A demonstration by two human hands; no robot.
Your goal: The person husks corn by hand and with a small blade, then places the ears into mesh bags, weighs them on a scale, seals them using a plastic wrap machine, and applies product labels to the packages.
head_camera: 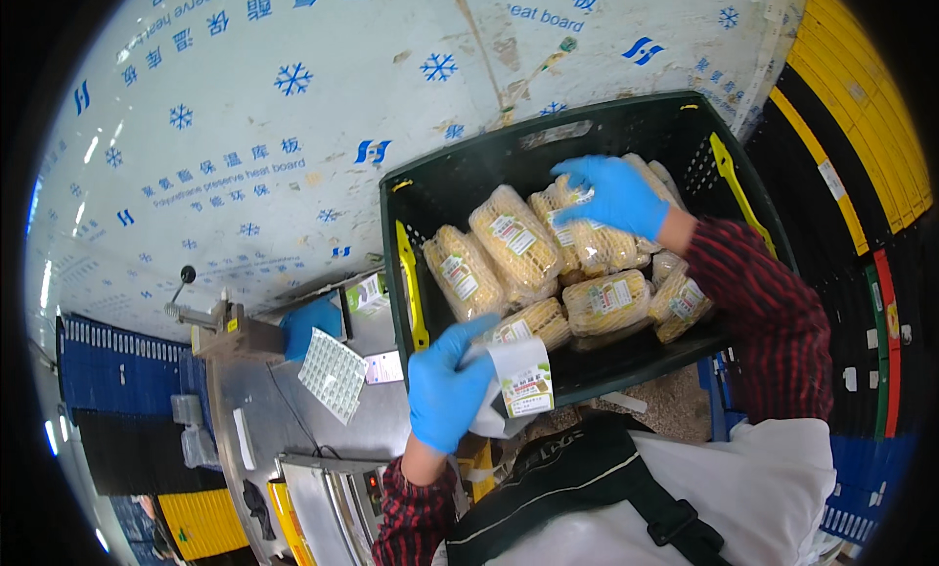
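Observation:
My left hand, in a blue glove, grips a strip of backing paper with printed labels at the near rim of a dark green plastic crate. Inside the crate lie several yellowish produce packs in foam netting and clear film, most bearing a label. One labelled pack leans near the middle, another at the left, and a third lies lower down. My right hand, also blue-gloved, reaches over the packs at the back right, thumb and fingers apart. Whether it touches the pack beneath is hard to tell.
Left of the crate, a metal worktop carries a sheet of small labels, a blue object and a metal-cased machine. An insulation-board wall rises behind. Yellow crates stand stacked at the right.

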